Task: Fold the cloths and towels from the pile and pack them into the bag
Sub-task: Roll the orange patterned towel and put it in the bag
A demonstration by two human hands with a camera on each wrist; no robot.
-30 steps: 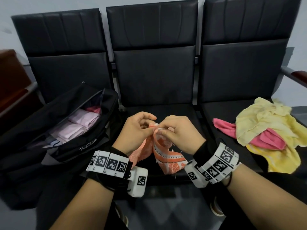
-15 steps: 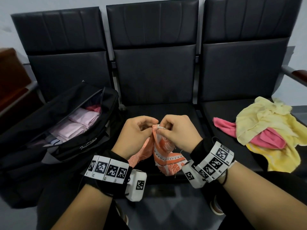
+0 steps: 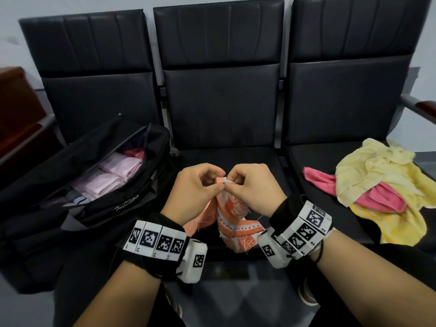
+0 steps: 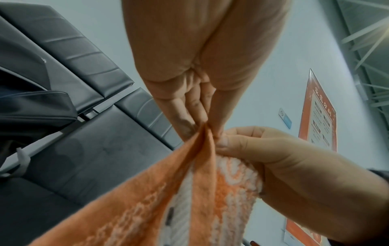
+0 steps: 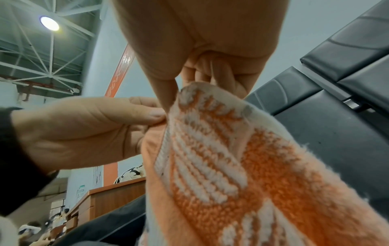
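**Both hands pinch top edge of orange towel over middle seat**

Orange towel [image 3: 232, 223]: fuzzy terry w/ white woven pattern and a striped border band, frayed threads at the edges. It hangs bunched, in two drooping lobes, over the near edge of the middle seat [image 3: 226, 161]. Seats are black padded leatherette w/ stitched panels. Left: black fabric bag [image 3: 99, 197], soft-sided, zip open, w/ pale pink folded cloths [image 3: 111, 178] stacked in rows inside. Right seat: loose crumpled pile [image 3: 382, 187], thin yellow cloths over a pink one, well apart from the hands.

Vs 0.5 s ago: hands sit about the same spot, knuckles closer together; the towel's white corner now peeks up between the fingertips. Bag and pile unchanged.

Left hand [image 3: 195, 187] and right hand [image 3: 254, 185] are raised side by side, backs up, fingers curled. Each nips the towel's upper edge btwn thumb and forefinger, fingertips nearly touching. Wrist views confirm both pinches. Marker bands wrap both wrists.
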